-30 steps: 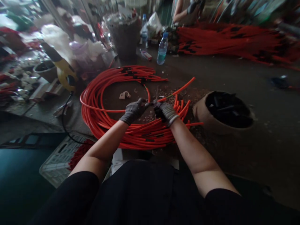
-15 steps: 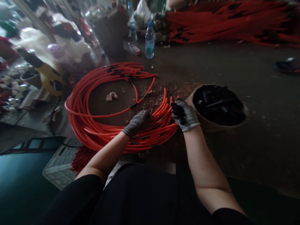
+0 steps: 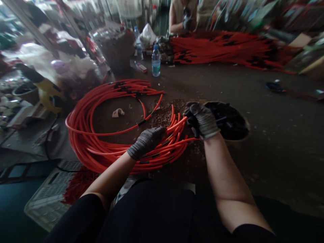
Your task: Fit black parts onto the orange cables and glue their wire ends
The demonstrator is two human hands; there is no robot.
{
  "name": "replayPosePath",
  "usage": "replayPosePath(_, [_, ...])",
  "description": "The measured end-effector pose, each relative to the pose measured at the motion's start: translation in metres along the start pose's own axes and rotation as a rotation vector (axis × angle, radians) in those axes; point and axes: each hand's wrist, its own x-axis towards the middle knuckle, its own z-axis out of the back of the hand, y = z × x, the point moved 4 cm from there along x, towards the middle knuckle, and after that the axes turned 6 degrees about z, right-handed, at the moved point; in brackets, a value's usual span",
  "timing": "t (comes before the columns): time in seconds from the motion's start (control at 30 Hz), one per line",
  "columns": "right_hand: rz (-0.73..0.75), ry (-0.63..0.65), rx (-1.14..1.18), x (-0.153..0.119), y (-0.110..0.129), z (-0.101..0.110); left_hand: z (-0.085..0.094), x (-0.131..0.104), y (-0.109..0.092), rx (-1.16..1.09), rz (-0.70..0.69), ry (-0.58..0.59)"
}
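Observation:
A large coil of orange tubes [image 3: 83, 148] with short black sleeves along it lies on the dark work surface. My left hand [image 3: 148, 141], in a grey glove, is closed around orange tubes on the coil's near right side. Several dark cylindrical pieces, which look like black sleeves [image 3: 192, 124], are bunched in my gloved right hand [image 3: 204, 119]. That hand is closed at the ends of the orange tubes; its fingertips are partly hidden. Just behind it stands a round container [image 3: 245, 135] of similar black pieces, partly covered by the hand.
A water bottle [image 3: 156, 62] stands at the back, near a small red-and-white box [image 3: 140, 66]. More red tubes [image 3: 220, 47] are heaped beyond, before another person [image 3: 183, 18]. A yellow tool [image 3: 49, 94] lies left; a white plastic crate [image 3: 48, 199] sits lower left.
The view has shifted, bringing the other person into sight. My right hand has moved to cover the container's left part, and tube ends are lifted between my hands.

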Motion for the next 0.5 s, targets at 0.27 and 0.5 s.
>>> replayPosePath(0.27, [-0.018,0.070,-0.005,-0.032,-0.033,-0.049,0.018,0.001,-0.002,-0.232,-0.013,-0.045])
replayPosePath(0.5, [-0.031,-0.182,0.232,-0.002,-0.063,-0.071,0.046,-0.059,0.086,0.308,0.456,0.079])
